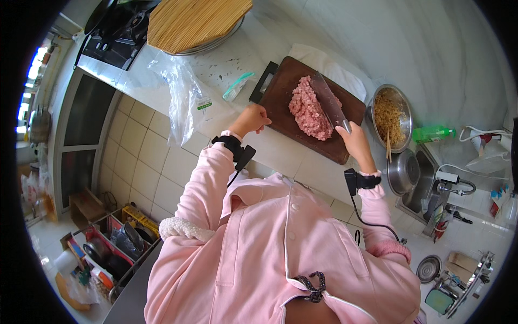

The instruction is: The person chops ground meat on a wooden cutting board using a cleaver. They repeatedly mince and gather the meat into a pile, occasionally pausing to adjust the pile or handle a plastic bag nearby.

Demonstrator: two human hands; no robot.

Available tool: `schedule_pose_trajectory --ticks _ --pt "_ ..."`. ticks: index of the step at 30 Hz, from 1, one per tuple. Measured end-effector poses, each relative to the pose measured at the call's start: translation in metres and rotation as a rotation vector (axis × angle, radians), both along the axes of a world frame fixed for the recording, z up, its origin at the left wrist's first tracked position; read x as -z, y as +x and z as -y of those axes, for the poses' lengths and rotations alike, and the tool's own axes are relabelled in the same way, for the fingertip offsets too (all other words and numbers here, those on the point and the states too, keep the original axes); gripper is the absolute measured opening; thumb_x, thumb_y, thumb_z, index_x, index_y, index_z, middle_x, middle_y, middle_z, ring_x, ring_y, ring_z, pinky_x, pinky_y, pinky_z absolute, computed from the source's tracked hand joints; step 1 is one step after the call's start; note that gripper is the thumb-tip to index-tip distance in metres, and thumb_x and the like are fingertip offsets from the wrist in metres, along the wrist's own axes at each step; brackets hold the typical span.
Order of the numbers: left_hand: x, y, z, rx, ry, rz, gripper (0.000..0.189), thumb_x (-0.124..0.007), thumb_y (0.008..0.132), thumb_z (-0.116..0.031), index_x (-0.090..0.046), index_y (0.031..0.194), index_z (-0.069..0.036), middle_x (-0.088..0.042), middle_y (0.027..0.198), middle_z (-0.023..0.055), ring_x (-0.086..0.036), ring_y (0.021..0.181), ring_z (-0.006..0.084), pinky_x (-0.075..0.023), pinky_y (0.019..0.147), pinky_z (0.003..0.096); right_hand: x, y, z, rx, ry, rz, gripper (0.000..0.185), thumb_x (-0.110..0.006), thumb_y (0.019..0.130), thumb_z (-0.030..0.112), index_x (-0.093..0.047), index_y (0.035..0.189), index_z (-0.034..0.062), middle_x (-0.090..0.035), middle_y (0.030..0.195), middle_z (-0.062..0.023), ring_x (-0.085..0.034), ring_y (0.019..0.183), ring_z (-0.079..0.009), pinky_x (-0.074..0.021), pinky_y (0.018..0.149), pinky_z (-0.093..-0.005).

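On the marble-look counter lies a dark brown cutting board (279, 99) with a black handle at its left end. A heap of pink minced meat (304, 107) is spread over the middle of it. My right hand (356, 141) grips the handle of a kitchen cleaver (326, 99) near the board's right side. The cleaver's broad blade lies along the right side of the heap, with some meat showing beyond it. My left hand (251, 120) is at the board's left front edge, its fingers curled in with nothing visible in them.
Right of the board stands a steel bowl (408, 121) of brownish chopped food with chopsticks (389, 143). Nearby are another metal bowl (406, 172), a sink (424, 172) and a green bottle (431, 134). A plastic bag (181, 105), zip bag (238, 88) and wooden board (198, 24) lie left. White cloth (323, 65) lies behind.
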State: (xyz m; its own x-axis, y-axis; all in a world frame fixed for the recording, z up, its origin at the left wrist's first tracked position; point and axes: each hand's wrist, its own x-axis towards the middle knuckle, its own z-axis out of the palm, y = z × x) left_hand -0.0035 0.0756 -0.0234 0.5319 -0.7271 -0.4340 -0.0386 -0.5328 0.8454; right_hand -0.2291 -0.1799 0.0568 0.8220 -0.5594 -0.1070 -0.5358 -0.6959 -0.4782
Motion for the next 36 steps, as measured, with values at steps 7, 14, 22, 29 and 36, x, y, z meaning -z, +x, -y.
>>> schedule_pose_trajectory --ticks 7,14,22,29,36 --pt "0.003 0.001 0.001 0.008 -0.014 -0.037 0.023 -0.071 0.081 -0.009 -0.057 0.066 0.001 -0.062 0.056 0.0097 -0.060 0.044 0.0166 -0.0457 0.041 0.0304 -0.009 -0.003 0.001 0.033 0.108 -0.102 0.037 -0.064 0.090 0.035 -0.058 0.096 -0.0017 -0.065 0.085 -0.0266 -0.061 0.082 -0.0474 -0.0469 0.069 -0.0505" --pt "0.006 0.001 0.002 -0.043 -0.029 -0.067 0.021 -0.071 0.081 -0.008 -0.058 0.068 0.001 -0.061 0.057 0.0091 -0.058 0.043 0.0158 -0.0447 0.039 0.0304 0.003 -0.010 0.006 0.160 0.037 0.122 0.036 -0.063 0.091 0.033 -0.060 0.094 -0.0024 -0.065 0.085 -0.0275 -0.061 0.083 -0.0479 -0.0474 0.069 -0.0504" --pt "-0.001 -0.002 0.001 -0.032 0.009 -0.040 0.021 -0.070 0.084 -0.010 -0.057 0.071 0.000 -0.061 0.057 0.0071 -0.055 0.042 0.0134 -0.0419 0.039 0.0286 0.006 -0.044 0.032 0.397 0.649 0.072 0.035 -0.065 0.091 0.036 -0.056 0.091 0.0027 -0.050 0.056 -0.0038 -0.048 0.043 -0.0143 -0.0378 0.041 -0.0321" --pt "0.000 -0.001 0.001 -0.033 0.000 -0.049 0.021 -0.070 0.084 -0.010 -0.058 0.071 0.000 -0.061 0.057 0.0067 -0.056 0.042 0.0132 -0.0417 0.040 0.0282 0.024 -0.092 0.024 0.566 0.964 0.053 0.032 -0.062 0.095 0.038 -0.047 0.087 0.0106 -0.042 0.053 0.0023 -0.038 0.037 -0.0082 -0.0313 0.035 -0.0257" --pt "0.000 -0.001 0.001 -0.039 -0.015 -0.064 0.021 -0.070 0.084 -0.010 -0.058 0.071 0.001 -0.060 0.057 0.0068 -0.056 0.042 0.0134 -0.0417 0.039 0.0281 0.015 -0.019 0.017 0.377 0.986 0.097 0.031 -0.061 0.096 0.037 -0.050 0.089 0.0088 -0.042 0.056 0.0040 -0.038 0.041 -0.0065 -0.0325 0.037 -0.0249"
